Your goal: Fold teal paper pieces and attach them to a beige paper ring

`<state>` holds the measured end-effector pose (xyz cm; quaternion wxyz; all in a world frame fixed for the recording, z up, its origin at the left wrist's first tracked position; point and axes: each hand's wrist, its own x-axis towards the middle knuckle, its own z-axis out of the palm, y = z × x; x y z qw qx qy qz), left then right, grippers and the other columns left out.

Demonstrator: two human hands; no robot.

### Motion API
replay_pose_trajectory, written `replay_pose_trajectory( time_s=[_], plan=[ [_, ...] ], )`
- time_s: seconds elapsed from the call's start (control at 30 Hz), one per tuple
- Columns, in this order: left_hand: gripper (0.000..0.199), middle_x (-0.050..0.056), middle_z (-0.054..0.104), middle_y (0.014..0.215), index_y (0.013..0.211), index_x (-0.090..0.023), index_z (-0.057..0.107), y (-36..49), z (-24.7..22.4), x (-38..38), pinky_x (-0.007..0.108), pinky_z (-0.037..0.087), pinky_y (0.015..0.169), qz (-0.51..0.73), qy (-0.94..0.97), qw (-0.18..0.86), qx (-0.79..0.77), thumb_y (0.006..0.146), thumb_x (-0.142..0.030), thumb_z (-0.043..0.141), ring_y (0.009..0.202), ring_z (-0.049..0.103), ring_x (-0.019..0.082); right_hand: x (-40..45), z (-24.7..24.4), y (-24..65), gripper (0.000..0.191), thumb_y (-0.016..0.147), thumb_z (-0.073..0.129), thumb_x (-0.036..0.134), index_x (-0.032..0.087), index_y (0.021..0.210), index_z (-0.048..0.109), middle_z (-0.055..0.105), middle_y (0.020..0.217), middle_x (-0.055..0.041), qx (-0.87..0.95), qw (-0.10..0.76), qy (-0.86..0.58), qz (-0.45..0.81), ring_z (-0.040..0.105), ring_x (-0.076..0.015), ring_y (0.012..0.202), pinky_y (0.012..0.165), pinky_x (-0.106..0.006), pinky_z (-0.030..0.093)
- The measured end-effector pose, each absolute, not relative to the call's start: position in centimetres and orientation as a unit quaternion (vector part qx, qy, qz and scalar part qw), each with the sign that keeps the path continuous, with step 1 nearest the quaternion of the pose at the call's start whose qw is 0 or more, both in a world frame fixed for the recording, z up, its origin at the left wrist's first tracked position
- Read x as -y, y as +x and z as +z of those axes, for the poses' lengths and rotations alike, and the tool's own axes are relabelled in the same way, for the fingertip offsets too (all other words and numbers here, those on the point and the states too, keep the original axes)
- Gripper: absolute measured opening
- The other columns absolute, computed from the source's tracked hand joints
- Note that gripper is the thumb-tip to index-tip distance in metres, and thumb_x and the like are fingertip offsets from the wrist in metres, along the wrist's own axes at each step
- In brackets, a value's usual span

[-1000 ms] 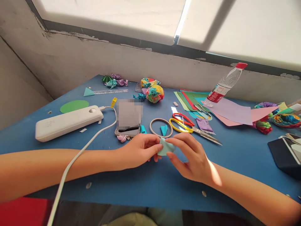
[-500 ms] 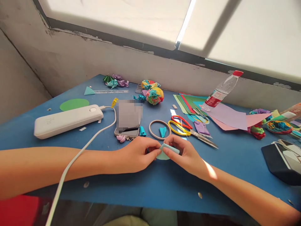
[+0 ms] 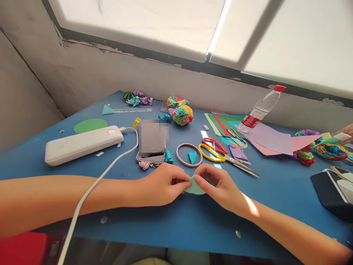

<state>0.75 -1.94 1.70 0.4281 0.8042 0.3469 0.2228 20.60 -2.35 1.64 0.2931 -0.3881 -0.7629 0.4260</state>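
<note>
A pale green piece of paper (image 3: 197, 188) with a curved lower edge is held between both hands near the table's front. My left hand (image 3: 167, 184) pinches its left side between thumb and fingertips. At the paper's upper part, my right hand (image 3: 216, 182) closes its thumb and index finger on it. Just beyond the hands lies a tan ring (image 3: 178, 156) with a folded teal paper piece (image 3: 192, 157) inside it. Scissors (image 3: 228, 158) with red and yellow handles rest behind my right hand.
A white power bank (image 3: 84, 144) lies left, its cable crossing over my left forearm. A phone (image 3: 151, 156) is behind my left hand. Coloured sheets (image 3: 270, 138) and a leaning bottle (image 3: 255, 116) stand back right; a dark box (image 3: 331, 195) is at the right edge.
The paper's upper fold, earlier a rolled strip under my right thumb, no longer shows, and more of the pale green surface hangs below my fingers. The whole view has shifted slightly.
</note>
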Motion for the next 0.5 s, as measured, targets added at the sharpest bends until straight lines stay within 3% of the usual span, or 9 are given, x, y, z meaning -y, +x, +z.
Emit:
replay_pose_trajectory(
  time_s=[0.2, 0.5],
  plan=[
    [0.026, -0.002, 0.045, 0.058, 0.063, -0.014, 0.054, 0.62, 1.55, 1.92, 0.021, 0.028, 0.050, 0.202, 0.796, 0.458, -0.340, 0.085, -0.024, 0.047, 0.056, 0.038, 0.009, 2.39, 1.74, 20.70, 0.021, 0.089, 0.051, 0.038, 0.018, 0.084, 0.054, 0.050, 0.073, 0.0015, 0.770, 0.254, -0.377, 0.447, 0.043, -0.0092, 0.065, 0.058, -0.021, 0.038],
    [0.022, -0.004, 0.039, 0.055, 0.066, -0.015, 0.054, 0.52, 1.76, 1.47, 0.020, 0.028, 0.049, 0.173, 0.780, 0.495, -0.341, 0.083, -0.028, 0.049, 0.054, 0.035, 0.009, 2.16, 1.51, 20.24, 0.042, 0.087, 0.044, 0.054, 0.017, 0.067, 0.043, 0.038, 0.061, 0.0044, 0.760, 0.199, -0.400, 0.472, 0.034, -0.0084, 0.059, 0.054, -0.021, 0.029]
  ],
)
